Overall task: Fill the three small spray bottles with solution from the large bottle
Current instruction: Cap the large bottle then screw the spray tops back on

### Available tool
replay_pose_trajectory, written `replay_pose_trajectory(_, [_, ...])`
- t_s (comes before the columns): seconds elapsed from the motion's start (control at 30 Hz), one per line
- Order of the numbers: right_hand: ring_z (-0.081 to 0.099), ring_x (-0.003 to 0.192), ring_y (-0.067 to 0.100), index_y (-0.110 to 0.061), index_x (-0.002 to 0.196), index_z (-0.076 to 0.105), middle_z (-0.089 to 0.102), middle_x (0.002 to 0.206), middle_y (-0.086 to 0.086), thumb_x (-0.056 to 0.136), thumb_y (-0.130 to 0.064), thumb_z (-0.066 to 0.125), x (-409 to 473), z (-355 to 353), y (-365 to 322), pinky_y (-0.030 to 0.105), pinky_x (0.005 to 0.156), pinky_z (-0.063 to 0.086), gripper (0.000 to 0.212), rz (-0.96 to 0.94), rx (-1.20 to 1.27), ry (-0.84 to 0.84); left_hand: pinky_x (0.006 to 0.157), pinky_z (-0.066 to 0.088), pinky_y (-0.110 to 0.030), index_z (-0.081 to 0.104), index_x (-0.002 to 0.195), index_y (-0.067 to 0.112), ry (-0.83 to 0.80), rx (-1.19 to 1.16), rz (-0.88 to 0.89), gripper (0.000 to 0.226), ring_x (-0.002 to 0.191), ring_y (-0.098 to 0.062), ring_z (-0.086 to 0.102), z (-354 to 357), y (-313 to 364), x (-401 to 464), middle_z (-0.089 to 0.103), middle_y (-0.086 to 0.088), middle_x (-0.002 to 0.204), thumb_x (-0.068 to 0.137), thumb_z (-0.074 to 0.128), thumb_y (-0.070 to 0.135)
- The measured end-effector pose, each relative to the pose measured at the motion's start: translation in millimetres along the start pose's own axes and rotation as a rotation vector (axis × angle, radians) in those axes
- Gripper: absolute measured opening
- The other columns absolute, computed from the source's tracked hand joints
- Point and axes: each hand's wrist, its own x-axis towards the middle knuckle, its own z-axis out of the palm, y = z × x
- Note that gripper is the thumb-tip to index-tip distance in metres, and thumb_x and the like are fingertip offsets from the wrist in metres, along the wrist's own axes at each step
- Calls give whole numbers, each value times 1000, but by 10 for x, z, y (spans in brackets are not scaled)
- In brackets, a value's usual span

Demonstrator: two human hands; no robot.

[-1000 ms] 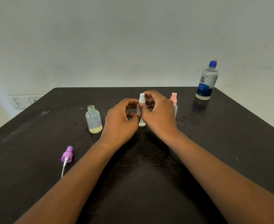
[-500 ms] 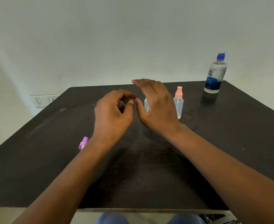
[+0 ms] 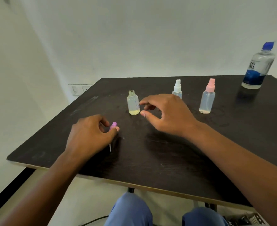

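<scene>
An uncapped small bottle (image 3: 133, 103) with a little yellowish liquid stands on the dark table (image 3: 167, 152). My right hand (image 3: 165, 115) hovers just right of it, fingers apart, holding nothing. My left hand (image 3: 89, 136) closes its thumb and fingers around the purple spray cap (image 3: 113, 125), whose white tube (image 3: 110, 148) lies on the table. A white-capped spray bottle (image 3: 177, 89) stands behind my right hand, a pink-capped one (image 3: 207, 99) further right. The large bottle (image 3: 257, 67) with a blue cap stands at the far right corner.
A wall socket plate (image 3: 79, 89) sits on the wall beyond the table's left corner. The table's near edge runs diagonally below my forearms, with my knees in blue trousers (image 3: 131, 211) under it.
Both hands let go of the white-capped bottle and moved left. My left hand dropped onto the purple cap; my right hand came beside the uncapped bottle. The camera turned left.
</scene>
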Motion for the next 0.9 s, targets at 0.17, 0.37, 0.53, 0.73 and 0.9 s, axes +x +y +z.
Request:
replay_pose_trajectory(0.17, [69, 93, 6, -22, 119, 75, 76, 100, -13, 94, -36, 73, -3, 24, -19, 38, 82, 60, 28, 30, 18, -52, 57, 49, -18, 74, 84, 30, 16, -98, -52, 26, 63, -1, 68, 56, 31, -34, 70, 14, 69, 89, 77, 56])
replay_pose_trajectory(0.37, [72, 91, 4, -18, 114, 77, 78, 99, -9, 93, -27, 76, 17, 43, -29, 31, 81, 62, 22, 127, 199, 11, 61, 54, -12, 79, 97, 33, 135, -344, 25, 13, 75, 4, 69, 117, 232, -69, 72, 17, 74, 86, 85, 38])
replay_pose_trajectory(0.53, [74, 86, 5, -18, 120, 74, 79, 89, -9, 92, -29, 79, 29, 39, -72, 29, 82, 61, 30, 247, 396, 79, 71, 62, -24, 79, 107, 31, 217, -498, 159, 22, 79, -3, 71, 223, 563, -54, 74, 17, 82, 87, 87, 30])
replay_pose_trajectory(0.73, [77, 79, 20, -14, 130, 63, 78, 81, 6, 94, -16, 77, 74, -52, -18, 47, 81, 65, 39, 375, 586, 132, 65, 58, -20, 77, 101, 38, 310, -541, 207, 14, 78, 2, 70, 363, 979, 107, 71, 24, 78, 88, 81, 43])
replay_pose_trajectory(0.9, [77, 74, 16, -16, 121, 62, 77, 78, 2, 93, -17, 78, 112, -123, 67, 44, 78, 66, 32, 444, 511, 317, 81, 54, -28, 68, 126, 34, 381, -402, 285, 44, 96, -6, 63, 476, 1053, 288, 68, 17, 105, 87, 75, 52])
